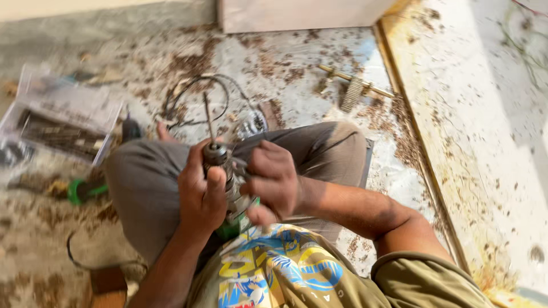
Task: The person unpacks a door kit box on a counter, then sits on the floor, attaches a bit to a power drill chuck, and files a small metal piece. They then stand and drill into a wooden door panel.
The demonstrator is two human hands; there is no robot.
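A green power drill [233, 219] rests in my lap with its black chuck [215, 154] and a long thin bit [209, 118] pointing up and away. My left hand [200, 191] is wrapped around the chuck. My right hand [273, 179] grips the drill's body just to the right of it. I sit cross-legged in grey trousers [145, 182] on a dusty floor.
A clear plastic case [60, 122] of drill bits lies open at the left, with a green-handled tool [83, 191] near it. A dark cable [194, 100] coils ahead of my knees. A wooden part [354, 88] lies among sawdust. A plank edge [419, 148] runs along the right.
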